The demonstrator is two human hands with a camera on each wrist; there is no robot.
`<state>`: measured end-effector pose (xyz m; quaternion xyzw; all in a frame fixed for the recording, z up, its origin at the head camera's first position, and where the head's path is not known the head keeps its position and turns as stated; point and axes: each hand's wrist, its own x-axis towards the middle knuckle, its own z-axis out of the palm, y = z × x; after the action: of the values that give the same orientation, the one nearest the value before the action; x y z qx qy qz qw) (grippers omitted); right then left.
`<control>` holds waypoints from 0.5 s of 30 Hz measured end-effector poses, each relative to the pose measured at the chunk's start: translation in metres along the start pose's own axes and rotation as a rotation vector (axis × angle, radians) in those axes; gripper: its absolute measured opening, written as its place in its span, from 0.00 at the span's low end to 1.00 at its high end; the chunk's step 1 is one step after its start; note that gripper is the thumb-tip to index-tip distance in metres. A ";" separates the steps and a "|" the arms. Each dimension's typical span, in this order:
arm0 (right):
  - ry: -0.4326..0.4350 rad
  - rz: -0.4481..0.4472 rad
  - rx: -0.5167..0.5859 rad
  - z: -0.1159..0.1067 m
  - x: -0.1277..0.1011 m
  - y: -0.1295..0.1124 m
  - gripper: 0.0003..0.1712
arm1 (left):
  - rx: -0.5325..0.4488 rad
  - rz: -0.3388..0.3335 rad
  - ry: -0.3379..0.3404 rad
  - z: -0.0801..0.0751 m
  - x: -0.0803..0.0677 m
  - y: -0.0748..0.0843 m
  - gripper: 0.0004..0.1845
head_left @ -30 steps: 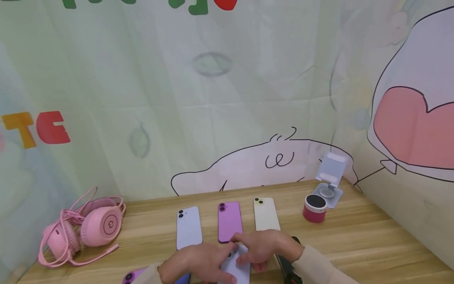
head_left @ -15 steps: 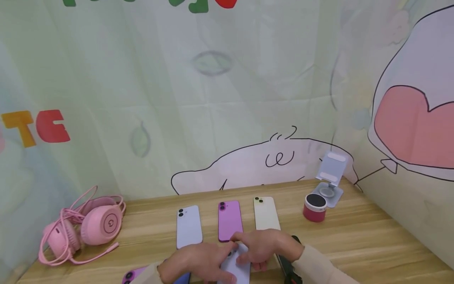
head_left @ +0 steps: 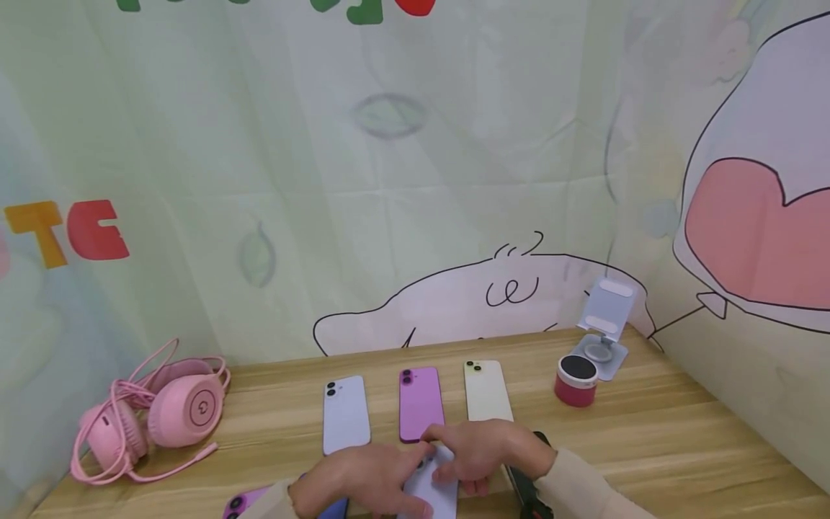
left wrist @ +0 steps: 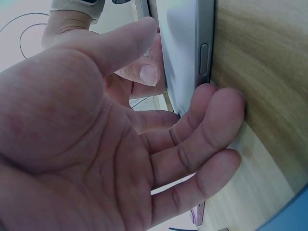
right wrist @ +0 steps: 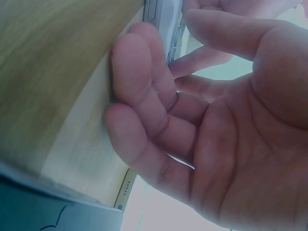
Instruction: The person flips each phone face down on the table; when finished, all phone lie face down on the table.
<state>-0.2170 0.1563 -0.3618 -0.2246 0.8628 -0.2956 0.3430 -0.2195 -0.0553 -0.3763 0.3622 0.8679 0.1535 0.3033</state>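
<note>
A pale lavender phone [head_left: 437, 491] lies back up at the near middle of the wooden table. My left hand [head_left: 376, 477] holds its left side, thumb on the back and fingertips at the edge; the left wrist view shows those fingertips against its side frame [left wrist: 204, 57]. My right hand [head_left: 481, 450] holds the opposite side near the camera end, with fingers bent at the edge and touching the table. Both index fingers meet at the top of the phone, partly covering its cameras. Just beyond lies a purple phone [head_left: 420, 404].
A light blue phone [head_left: 346, 414] and a cream phone [head_left: 488, 389] lie behind. A blue phone [head_left: 333, 509] and another purple phone [head_left: 243, 502] are partly hidden by my left arm. Pink headphones [head_left: 184, 412], a red round jar-like object [head_left: 575, 383] and a folding stand [head_left: 606, 310] stand farther off.
</note>
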 end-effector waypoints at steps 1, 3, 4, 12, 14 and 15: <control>0.002 -0.002 0.004 0.000 -0.002 -0.002 0.24 | 0.002 -0.002 0.003 0.000 0.000 0.000 0.44; 0.002 0.003 0.016 0.000 -0.006 -0.006 0.24 | 0.023 0.015 0.011 0.002 0.003 -0.005 0.44; 0.002 0.003 0.019 -0.001 -0.006 -0.007 0.24 | 0.033 0.029 0.015 0.004 0.006 -0.010 0.44; -0.001 -0.015 -0.026 0.001 0.012 0.013 0.24 | 0.010 0.026 0.020 0.007 0.011 -0.017 0.44; 0.003 -0.011 -0.026 0.001 0.015 0.016 0.24 | 0.005 0.014 0.020 0.003 0.002 -0.003 0.43; 0.009 -0.024 -0.027 0.002 0.016 0.019 0.24 | -0.003 -0.002 0.020 0.000 -0.004 0.007 0.41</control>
<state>-0.2297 0.1597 -0.3825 -0.2384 0.8654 -0.2892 0.3326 -0.2138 -0.0532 -0.3709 0.3596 0.8709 0.1579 0.2954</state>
